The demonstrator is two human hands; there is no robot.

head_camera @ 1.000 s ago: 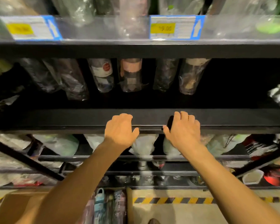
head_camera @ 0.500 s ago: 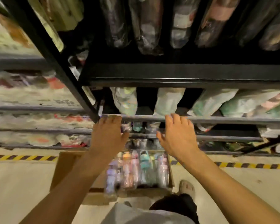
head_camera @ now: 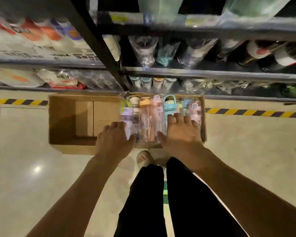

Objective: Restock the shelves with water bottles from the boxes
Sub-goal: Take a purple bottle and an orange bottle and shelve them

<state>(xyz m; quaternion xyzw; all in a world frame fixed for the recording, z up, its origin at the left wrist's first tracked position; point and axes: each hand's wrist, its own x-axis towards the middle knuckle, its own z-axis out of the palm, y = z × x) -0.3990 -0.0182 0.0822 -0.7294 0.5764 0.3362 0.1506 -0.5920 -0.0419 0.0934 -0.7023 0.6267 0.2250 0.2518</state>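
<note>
An open cardboard box (head_camera: 63, 117) stands on the floor against the shelf foot. Its right half holds several wrapped water bottles lying side by side, among them a purple one (head_camera: 126, 117), an orange one (head_camera: 148, 120) and a blue-lidded one (head_camera: 169, 105). My left hand (head_camera: 114, 137) hovers at the near end of the purple bottle, fingers loosely curled, thumb beside it. My right hand (head_camera: 179, 132) lies with spread fingers over the blue bottles at the box's right side. Neither hand lifts a bottle.
Black metal shelves (head_camera: 212, 74) rise behind the box, stocked with wrapped bottles (head_camera: 143, 50) and packaged goods (head_camera: 41, 40) on the left. A diagonal black brace (head_camera: 99, 48) crosses the rack. Yellow-black tape (head_camera: 246, 112) marks the floor. My legs and a sandalled foot (head_camera: 143, 158) stand just before the box.
My view has tipped from the shelf down to the floor. Both hands dropped from the shelf edge to the bottles in the box.
</note>
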